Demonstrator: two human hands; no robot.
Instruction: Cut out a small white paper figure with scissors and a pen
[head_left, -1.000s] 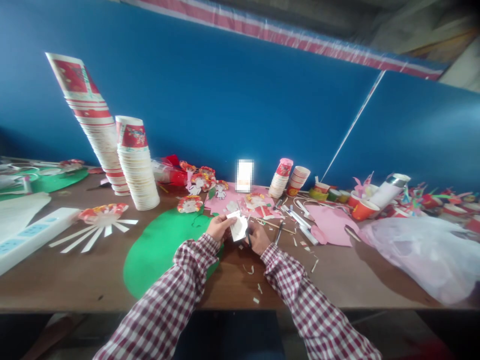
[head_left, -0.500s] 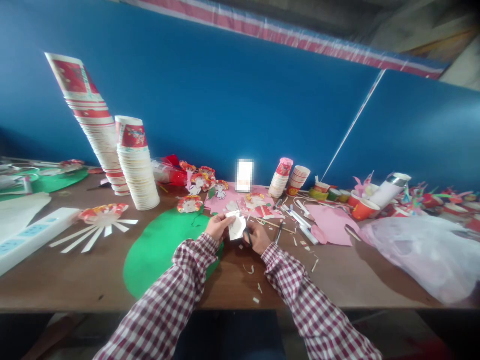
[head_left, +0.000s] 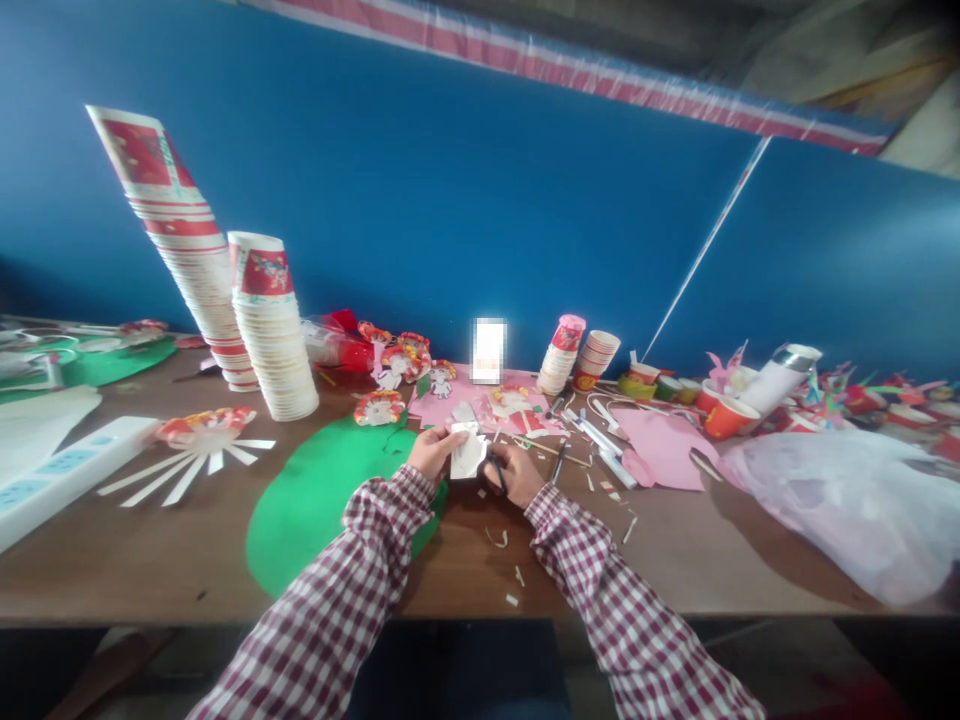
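Note:
My left hand (head_left: 432,452) pinches a small piece of white paper (head_left: 467,456) by its left side. The paper's right edge is cut unevenly, and faint marks show on its face. In my right hand (head_left: 520,474) is a pair of scissors with black handles (head_left: 495,474), closed in by my fingers. The blades point toward the paper's right edge and are mostly hidden. Under my left forearm lies a green oval sheet (head_left: 315,500). Narrow paper scraps (head_left: 497,538) are scattered on the table below my hands.
Tall stacks of paper cups (head_left: 274,340) stand at the left, beside a cup flower with cut strips (head_left: 206,450) and a white power strip (head_left: 82,475). Pink paper (head_left: 660,445), a black pen (head_left: 558,465) and a plastic bag (head_left: 847,510) lie to the right. A blue partition (head_left: 450,200) rises behind.
The white paper has turned slightly in my left hand and shifted a little left. My right hand with the scissors has tilted slightly, now just off the paper's edge.

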